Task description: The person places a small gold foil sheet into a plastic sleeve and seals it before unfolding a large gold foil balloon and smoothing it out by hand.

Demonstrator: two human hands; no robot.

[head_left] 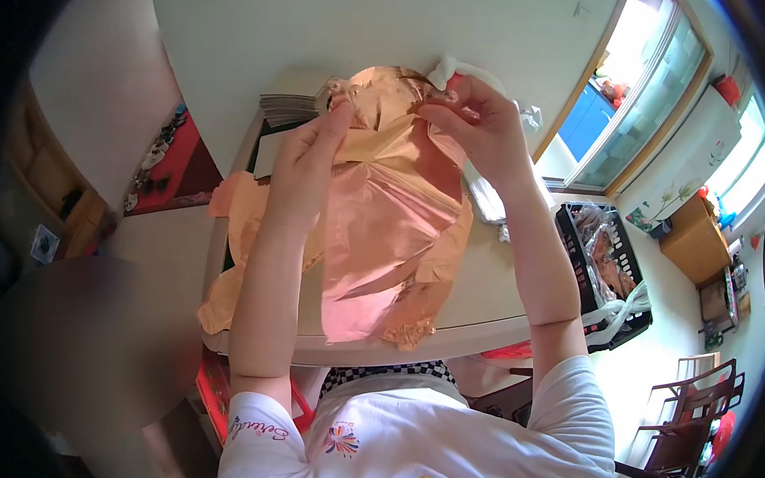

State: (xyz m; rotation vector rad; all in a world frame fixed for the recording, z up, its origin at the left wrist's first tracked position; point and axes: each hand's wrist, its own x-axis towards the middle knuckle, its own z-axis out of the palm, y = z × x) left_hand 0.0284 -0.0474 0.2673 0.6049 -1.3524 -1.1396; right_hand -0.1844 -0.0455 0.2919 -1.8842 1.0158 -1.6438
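A shiny rose-gold foil sheet (387, 218), which looks like a flat, uninflated foil balloon, hangs creased in front of me over the table. My left hand (318, 140) pinches its upper left part between thumb and fingers. On the upper right, my right hand (485, 129) has its thumb and fingers closed on the same foil. The foil's top bunches between the two hands, and its lower end reaches the table's near edge. More flat rose-gold foil (241, 226) lies on the table to the left, partly hidden by my left forearm.
The beige table (498, 294) stands against a white wall. A stack of flat cards (290, 109) sits at its back left, and white plastic wrapping (485, 199) lies to the right. A black crate (636, 326) with wrapped items is beside the table. Wooden chairs (684, 418) stand lower right.
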